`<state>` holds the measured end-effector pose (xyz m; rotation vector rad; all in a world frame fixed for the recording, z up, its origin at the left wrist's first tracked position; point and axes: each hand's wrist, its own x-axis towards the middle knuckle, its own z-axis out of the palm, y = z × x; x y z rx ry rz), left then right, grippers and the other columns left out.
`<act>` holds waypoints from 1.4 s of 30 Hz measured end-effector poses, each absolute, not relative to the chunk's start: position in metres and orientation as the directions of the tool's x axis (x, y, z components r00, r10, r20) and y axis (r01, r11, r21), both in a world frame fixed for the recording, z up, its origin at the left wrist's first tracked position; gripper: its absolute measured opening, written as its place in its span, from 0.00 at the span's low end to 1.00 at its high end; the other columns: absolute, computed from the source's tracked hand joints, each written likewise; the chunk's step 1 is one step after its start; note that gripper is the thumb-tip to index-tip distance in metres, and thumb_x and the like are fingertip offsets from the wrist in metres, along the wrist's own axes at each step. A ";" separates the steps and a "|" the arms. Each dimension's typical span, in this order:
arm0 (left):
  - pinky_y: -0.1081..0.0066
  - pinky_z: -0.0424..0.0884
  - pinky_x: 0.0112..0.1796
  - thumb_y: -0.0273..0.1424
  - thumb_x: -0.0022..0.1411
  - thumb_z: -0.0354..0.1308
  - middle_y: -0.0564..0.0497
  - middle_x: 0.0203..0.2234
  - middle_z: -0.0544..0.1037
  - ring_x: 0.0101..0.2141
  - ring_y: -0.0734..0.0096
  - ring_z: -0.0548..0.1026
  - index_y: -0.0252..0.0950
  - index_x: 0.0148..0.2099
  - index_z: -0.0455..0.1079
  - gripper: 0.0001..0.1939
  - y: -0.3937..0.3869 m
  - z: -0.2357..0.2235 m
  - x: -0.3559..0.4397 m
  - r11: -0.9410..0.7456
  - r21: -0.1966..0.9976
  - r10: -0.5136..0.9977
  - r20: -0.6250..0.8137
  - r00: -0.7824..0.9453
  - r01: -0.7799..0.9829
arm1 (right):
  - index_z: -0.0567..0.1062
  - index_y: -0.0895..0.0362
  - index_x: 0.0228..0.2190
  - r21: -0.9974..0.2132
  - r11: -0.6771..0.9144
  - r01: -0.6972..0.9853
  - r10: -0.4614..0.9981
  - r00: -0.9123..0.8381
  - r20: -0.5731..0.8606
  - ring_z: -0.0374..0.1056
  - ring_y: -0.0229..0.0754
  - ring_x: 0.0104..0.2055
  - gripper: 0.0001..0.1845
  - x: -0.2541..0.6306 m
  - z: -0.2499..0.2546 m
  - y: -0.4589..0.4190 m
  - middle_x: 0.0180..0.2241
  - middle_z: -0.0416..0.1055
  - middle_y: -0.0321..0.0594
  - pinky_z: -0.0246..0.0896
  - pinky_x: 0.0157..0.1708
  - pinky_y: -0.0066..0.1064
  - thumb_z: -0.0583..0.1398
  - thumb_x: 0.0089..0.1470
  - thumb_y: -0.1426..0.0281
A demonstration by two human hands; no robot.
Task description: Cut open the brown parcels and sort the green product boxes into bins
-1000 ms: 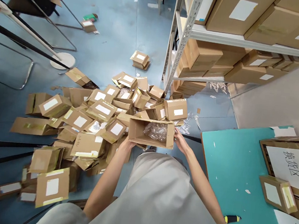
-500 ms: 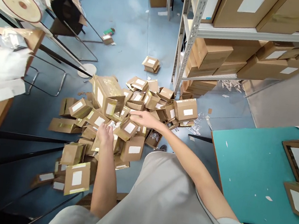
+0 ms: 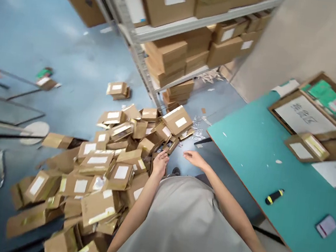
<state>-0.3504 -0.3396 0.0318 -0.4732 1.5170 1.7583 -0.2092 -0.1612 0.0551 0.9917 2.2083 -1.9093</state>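
Observation:
Both my hands hang empty over the blue floor in front of my grey shirt. My left hand (image 3: 160,160) is loosely open beside the near edge of a big heap of small cardboard boxes (image 3: 100,162) with white labels and yellow tape. My right hand (image 3: 193,158) is open, palm down, fingers pointing left, between the heap and the corner of the teal table (image 3: 253,152). Neither hand touches a box.
A metal shelf rack (image 3: 142,34) with stacked cartons stands behind the heap. On the teal table lie a black-and-yellow cutter (image 3: 274,196), a small taped box (image 3: 307,146), a shallow tray with a paper sign (image 3: 305,115) and a small purple pad (image 3: 325,225). Chair legs (image 3: 4,123) stand at left.
One second ago both hands held an open box; it went onto the heap. Since then the hands have drawn back empty and the view has swung right toward the table.

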 end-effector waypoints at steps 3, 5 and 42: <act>0.71 0.74 0.45 0.14 0.45 0.71 0.51 0.39 0.79 0.35 0.77 0.77 0.35 0.48 0.80 0.26 -0.275 0.041 -0.334 0.093 0.688 0.442 -0.676 -0.589 -0.720 | 0.89 0.57 0.44 -0.868 -0.091 0.488 0.580 -0.683 -0.444 0.83 0.58 0.57 0.13 -0.147 0.056 -0.134 0.52 0.88 0.51 0.73 0.67 0.53 0.68 0.61 0.65; 0.69 0.75 0.49 0.13 0.46 0.72 0.50 0.41 0.79 0.37 0.76 0.78 0.36 0.48 0.80 0.26 -0.231 0.052 -0.320 0.166 0.700 0.535 -0.656 -0.533 -0.695 | 0.89 0.57 0.43 -0.868 -0.181 0.462 0.666 -0.592 -0.454 0.84 0.58 0.56 0.13 -0.106 0.060 -0.117 0.49 0.88 0.50 0.74 0.66 0.54 0.70 0.59 0.64; 0.59 0.75 0.59 0.20 0.45 0.74 0.48 0.47 0.80 0.41 0.71 0.80 0.40 0.52 0.79 0.30 -0.118 0.082 0.068 0.718 0.641 0.327 -0.656 0.680 0.273 | 0.86 0.54 0.52 -0.779 -0.252 -0.574 0.349 0.697 -0.627 0.84 0.51 0.52 0.21 0.148 0.072 -0.319 0.53 0.87 0.48 0.75 0.64 0.50 0.72 0.62 0.56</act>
